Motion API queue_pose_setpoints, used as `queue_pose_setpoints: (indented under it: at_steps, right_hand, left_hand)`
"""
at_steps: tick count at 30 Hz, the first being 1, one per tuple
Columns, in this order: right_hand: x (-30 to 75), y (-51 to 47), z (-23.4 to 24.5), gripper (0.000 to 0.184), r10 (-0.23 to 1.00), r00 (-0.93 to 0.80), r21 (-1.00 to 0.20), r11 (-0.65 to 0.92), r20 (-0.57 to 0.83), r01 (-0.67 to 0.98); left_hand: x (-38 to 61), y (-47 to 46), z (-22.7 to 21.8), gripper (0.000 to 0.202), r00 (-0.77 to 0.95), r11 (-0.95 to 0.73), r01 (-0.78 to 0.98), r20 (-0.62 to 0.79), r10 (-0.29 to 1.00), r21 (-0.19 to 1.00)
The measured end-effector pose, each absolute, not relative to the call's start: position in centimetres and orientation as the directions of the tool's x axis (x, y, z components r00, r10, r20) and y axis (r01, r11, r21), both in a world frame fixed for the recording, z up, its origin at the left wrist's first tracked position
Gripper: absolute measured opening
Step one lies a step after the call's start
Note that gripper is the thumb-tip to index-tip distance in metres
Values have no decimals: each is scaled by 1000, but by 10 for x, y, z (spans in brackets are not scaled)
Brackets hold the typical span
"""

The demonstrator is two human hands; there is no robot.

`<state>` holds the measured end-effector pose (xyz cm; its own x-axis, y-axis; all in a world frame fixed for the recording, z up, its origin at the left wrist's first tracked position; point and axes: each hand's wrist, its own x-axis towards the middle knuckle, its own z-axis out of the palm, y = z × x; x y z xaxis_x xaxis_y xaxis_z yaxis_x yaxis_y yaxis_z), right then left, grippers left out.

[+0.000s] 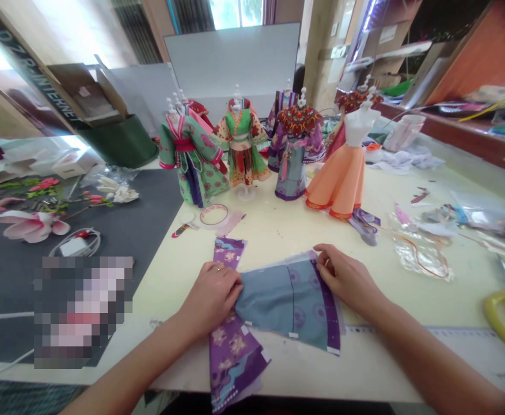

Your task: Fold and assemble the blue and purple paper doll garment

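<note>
A blue-grey fabric piece (269,294) with a purple border and round purple motifs lies fanned out on the table before me. Small white tabs show along its near edge. My left hand (217,288), with a ring on one finger, is closed on its narrow left end. At the wide end, the bent fingers of my right hand (347,276) pinch the far corner by the purple border. A purple flowered fabric piece (235,340) passes beneath my left hand and the blue-grey piece, its lower end near the table's front edge.
Dressed doll forms, among them one in a green robe (192,155) and one in an orange skirt (338,178), stand at the back. A tape roll (214,215) and a cutter (180,230) lie beyond the fabric. Yellow-handled scissors (500,314) and a clear ruler (437,332) are at right.
</note>
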<state>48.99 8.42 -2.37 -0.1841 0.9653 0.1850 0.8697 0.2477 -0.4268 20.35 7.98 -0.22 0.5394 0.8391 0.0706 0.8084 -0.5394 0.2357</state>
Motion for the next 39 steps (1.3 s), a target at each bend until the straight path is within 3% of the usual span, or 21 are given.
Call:
queue_pose_setpoints:
  at_steps: [5,13,20,39]
  right_hand:
    - [490,85,-25,26,971,-176,-428,230,164,874]
    - [491,86,-26,27,970,-173,-447,232,170,864]
    - [490,86,-25,28,973,-168,-463,223,159,858]
    - [489,86,-25,29,969,-168,-467,235,181,853]
  left_hand:
    - [200,81,-1,10,567,-553,790,28,823,265]
    - [201,80,-2,18,635,-635,747,70,769,194]
    - [197,76,0,9,648,-646,733,68,758,215]
    - [198,75,-3,17,679,-685,694,112,725,222]
